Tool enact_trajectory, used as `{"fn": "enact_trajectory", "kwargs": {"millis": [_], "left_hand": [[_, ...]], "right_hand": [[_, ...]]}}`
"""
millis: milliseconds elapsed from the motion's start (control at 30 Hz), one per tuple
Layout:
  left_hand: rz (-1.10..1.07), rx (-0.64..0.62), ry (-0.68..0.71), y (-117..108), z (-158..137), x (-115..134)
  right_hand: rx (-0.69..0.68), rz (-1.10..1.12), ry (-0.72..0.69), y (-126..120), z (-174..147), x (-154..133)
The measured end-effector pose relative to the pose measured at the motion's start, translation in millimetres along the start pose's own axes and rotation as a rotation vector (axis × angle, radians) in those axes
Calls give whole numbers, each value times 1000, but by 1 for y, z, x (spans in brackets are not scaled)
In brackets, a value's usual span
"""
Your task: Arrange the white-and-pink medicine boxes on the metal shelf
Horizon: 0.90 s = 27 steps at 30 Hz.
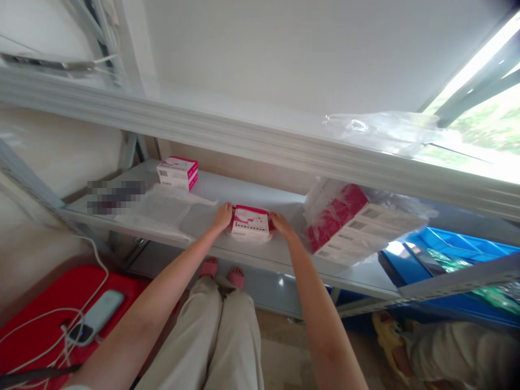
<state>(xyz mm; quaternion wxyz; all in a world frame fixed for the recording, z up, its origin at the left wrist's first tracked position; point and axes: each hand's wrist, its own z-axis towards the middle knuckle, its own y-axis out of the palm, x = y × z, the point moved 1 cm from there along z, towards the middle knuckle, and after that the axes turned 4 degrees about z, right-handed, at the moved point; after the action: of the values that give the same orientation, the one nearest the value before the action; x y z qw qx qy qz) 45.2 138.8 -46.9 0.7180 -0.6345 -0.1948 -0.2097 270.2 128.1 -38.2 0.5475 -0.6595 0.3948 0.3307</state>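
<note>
Beige trousers (219, 336) fill the foreground; beyond them, left hand (222, 215) and right hand (280, 223) clamp the ends of a small pink-and-white cardboard box (251, 223) resting on the white metal shelf (227, 189), beside a plastic-wrapped bundle of boxes (353, 222).

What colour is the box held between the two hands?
The box is pink and white, seen in the head view.

Both arms out fwd, left hand (222, 215) & right hand (281, 223) clasping, palms inward.

Single head view, looking forward-down at near shelf (244, 252), tilted.
</note>
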Motion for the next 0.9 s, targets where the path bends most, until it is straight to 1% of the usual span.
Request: {"fn": "enact_trajectory", "kwargs": {"millis": [133,200,267,367,433,500,600,733,767,833,900], "left_hand": [[38,-21,-12,2,6,-2],[54,-31,-11,2,3,-1],[80,-37,19,0,-6,2],[192,30,104,-3,-30,6],[287,102,130,-6,-50,8],[337,131,143,-9,-69,9],[334,100,182,-12,-90,7],[314,41,194,-20,-109,3],[298,51,198,-25,-112,3],[251,116,222,-38,-115,7],[199,170,294,-52,-112,16]], "right_hand": [[138,-30,75,9,12,5],[156,-75,92,10,11,3],[162,-143,77,11,3,1],[217,-319,-42,15,-23,3],[281,-455,-120,20,-46,9],[329,-523,-180,26,-68,16],[341,-512,-265,32,-91,26],[302,-414,-297,28,-109,36],[284,-394,-317,24,-112,37],[261,-397,-375,14,-117,33],[255,-460,-430,3,-119,20]]}}
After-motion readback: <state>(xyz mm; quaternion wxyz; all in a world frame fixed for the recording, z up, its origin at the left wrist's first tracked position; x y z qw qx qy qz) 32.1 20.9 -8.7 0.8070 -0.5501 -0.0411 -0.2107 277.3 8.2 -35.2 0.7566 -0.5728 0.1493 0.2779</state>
